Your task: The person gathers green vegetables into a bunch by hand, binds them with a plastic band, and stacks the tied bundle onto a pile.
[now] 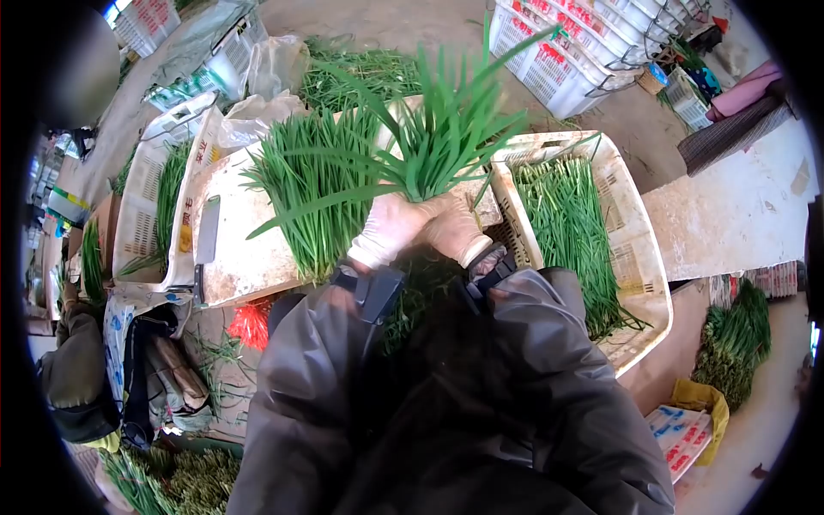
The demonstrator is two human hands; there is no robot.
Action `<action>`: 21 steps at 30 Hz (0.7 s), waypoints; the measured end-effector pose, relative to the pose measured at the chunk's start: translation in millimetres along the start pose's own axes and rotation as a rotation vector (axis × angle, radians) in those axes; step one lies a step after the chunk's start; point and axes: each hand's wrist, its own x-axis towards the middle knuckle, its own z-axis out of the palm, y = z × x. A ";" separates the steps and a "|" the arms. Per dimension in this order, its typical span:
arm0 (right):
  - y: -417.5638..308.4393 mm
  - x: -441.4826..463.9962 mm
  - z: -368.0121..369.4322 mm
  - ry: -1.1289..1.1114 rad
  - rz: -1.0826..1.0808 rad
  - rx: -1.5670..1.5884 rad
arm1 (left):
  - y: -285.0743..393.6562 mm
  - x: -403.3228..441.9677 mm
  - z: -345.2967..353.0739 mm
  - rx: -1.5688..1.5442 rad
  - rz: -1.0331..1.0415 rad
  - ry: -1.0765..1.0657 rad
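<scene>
My left hand [383,230] and my right hand [457,230], both in pale gloves, are closed together round the lower end of a bunch of garlic chives [433,142]. Its long flat leaves fan up and away from me, and the stem ends are hidden by my hands. Left of the bunch, a thick pile of garlic chives [313,184] lies on a stained white board [245,262]. To the right stands a white plastic crate [648,249] with cut garlic chives [566,232] laid along it, pale ends at the far side.
A dark flat-bladed tool [209,230] rests at the board's left edge. Red plastic strands [251,324] hang below it. Another white crate [142,215] with greens stands left. Stacked crates [562,56] are ahead. A person's dark sleeve [77,360] shows at far left.
</scene>
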 end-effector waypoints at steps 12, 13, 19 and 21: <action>-104.9 -54.8 10.0 -0.463 0.063 -1.065 | 24.2 -13.3 -41.3 -0.954 -0.611 0.062; -104.0 -57.5 9.7 -0.490 0.043 -1.095 | 24.7 -16.3 -43.5 -0.993 -0.617 0.070; -135.4 -82.2 22.0 -0.561 0.290 -0.801 | 39.7 -31.3 -55.4 -1.164 -0.761 0.040; -132.0 -88.7 23.0 -0.488 0.053 -0.828 | 33.0 -38.5 -63.6 -1.220 -0.784 -0.031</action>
